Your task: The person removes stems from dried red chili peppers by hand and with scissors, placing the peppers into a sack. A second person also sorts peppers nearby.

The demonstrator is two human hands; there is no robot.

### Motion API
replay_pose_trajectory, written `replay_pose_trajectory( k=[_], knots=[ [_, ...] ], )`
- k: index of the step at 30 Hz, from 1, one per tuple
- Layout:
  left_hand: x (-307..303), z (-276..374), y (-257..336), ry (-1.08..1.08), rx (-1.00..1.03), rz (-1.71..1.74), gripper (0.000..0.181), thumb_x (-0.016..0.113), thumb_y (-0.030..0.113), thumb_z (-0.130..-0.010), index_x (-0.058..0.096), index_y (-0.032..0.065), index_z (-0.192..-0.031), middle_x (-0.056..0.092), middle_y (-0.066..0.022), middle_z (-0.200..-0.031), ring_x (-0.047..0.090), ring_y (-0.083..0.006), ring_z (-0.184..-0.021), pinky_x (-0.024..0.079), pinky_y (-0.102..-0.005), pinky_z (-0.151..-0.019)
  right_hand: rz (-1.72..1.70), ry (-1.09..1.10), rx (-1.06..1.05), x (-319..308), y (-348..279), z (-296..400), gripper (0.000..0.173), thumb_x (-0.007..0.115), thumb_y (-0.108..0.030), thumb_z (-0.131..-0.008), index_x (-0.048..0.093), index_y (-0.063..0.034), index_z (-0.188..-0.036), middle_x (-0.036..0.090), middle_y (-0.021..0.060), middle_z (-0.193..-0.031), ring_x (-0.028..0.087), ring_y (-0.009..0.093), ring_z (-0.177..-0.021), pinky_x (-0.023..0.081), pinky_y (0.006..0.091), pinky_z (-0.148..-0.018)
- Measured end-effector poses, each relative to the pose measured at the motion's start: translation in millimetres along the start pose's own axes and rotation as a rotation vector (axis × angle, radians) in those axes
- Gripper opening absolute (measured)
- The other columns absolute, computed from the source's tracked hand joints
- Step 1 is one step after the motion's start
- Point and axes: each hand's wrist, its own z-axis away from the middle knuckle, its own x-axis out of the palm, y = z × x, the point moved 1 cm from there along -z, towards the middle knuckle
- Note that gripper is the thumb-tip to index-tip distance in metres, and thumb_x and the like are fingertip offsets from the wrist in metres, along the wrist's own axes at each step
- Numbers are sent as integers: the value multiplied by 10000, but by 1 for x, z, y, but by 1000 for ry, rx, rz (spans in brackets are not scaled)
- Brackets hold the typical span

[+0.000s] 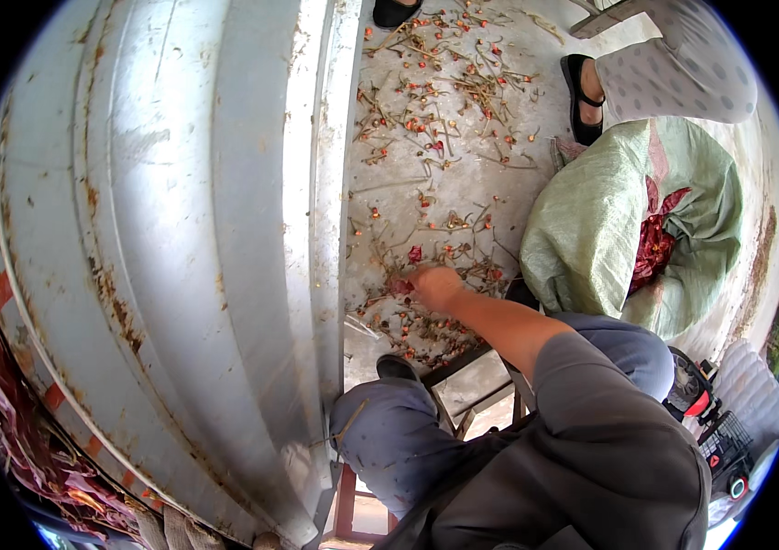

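Observation:
My right hand, bare and slightly blurred, reaches down to the concrete floor, fingers closed around a dark red dried chili pepper. Another dried red piece lies just beyond the fingertips. Around the hand are scattered stems and small orange-red caps. At the bottom edge, ribbed grey-brown finger shapes over the metal wall look like a knit glove, probably on my left hand; most of it is cut off and its grip is hidden.
A rusty corrugated metal wall rises at left, with dried red chilies behind it. To the right stands a green woven sack holding dried chilies. Another person's black shoe is beyond it. A wooden stool shows beside my knees.

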Motion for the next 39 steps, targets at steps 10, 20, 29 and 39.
replay_pose_trajectory(
  k=[10,20,29,39],
  knots=[
    [-4,-23,5,-54,7,6,681,433,525,-1081,417,91,-1605,614,-254,-1451,595,-511,-1323,459,-658,-1053,28,-30,109,-36,18,-26,457,632,-46,-940,559,-133,-1384,640,188,-1277,735,360,-1104,607,497,-896],
    [29,36,11,45,-6,-87,620,567,429,-1042,515,10,-1496,598,-246,-1440,521,-526,-1353,366,-655,-1152,-1140,109,126,-30,10,0,76,696,-131,-1013,651,-86,-1055,727,48,-919,701,154,-773,534,344,-712],
    [40,8,40,298,-22,-83,432,795,181,-724,703,78,-1133,687,-113,-1205,594,-384,-1201,435,-553,-1023,-1537,48,-180,-116,-62,157,121,694,-191,-1043,655,-124,-1136,736,-4,-1017,671,97,-758,472,270,-635],
    [-32,42,91,610,90,-176,324,796,59,-743,743,120,-1056,694,-89,-1073,640,-326,-1054,497,-501,-921,-1278,272,-470,-171,-116,344,106,655,-144,-1056,637,-55,-1110,679,19,-974,639,99,-742,518,283,-718]
  ],
)
